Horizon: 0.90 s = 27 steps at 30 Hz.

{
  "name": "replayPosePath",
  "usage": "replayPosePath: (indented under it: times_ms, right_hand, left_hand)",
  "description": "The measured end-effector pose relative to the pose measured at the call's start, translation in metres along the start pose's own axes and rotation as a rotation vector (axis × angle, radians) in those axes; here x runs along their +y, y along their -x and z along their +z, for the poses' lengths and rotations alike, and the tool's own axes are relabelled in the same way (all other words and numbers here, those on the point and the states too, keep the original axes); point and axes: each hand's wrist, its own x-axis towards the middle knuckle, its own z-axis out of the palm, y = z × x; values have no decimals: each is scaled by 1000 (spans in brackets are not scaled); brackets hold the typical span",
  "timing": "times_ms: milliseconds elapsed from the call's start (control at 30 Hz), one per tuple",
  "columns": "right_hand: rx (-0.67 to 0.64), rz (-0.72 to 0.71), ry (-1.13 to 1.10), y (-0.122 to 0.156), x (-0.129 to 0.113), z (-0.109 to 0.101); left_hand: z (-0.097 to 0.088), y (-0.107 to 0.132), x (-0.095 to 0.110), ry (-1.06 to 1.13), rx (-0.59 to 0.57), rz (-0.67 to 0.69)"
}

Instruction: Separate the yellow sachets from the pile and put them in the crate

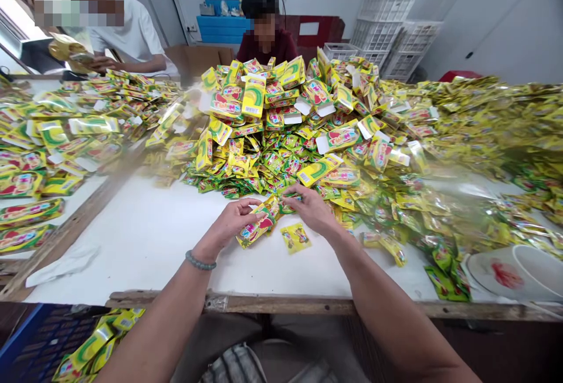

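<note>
My left hand (233, 220), with a bead bracelet at the wrist, is closed around a small yellow printed box (255, 230). The box is tilted, its far end pointing up and right. At that end, my right hand (313, 210) has its fingers pinched on a small green candy packet (288, 206). Whether part of the packet is inside the box I cannot tell. Just below lies a flat yellow packet (296, 237) on the white tabletop (167, 248). Right behind my hands rises a heap of green packets (250, 175), with yellow boxes (254, 95) piled over it.
More boxes (29, 213) lie left beyond a wooden strip (79, 227). Yellow packets (484, 119) cover the right side, near a white tub (519, 271). A blue crate (39, 342) holds boxes below the edge. Two people (268, 46) sit across the table.
</note>
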Motion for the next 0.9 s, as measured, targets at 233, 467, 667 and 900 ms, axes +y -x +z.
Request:
replayPosePath:
  times_ms: [233,467,667,900]
  right_hand:
    - [-62,-105,74,3,-5,13]
    - [-135,-101,-3,3,-6,3]
    - [49,-77,-59,4,-8,20]
    - [255,-63,-100,4,-15,23]
  left_hand:
    - [4,1,-1,57,-88,26]
    - [5,1,2,121,-91,57]
    - [9,3,4,138,-101,55]
    - [12,0,4,301,-31,10]
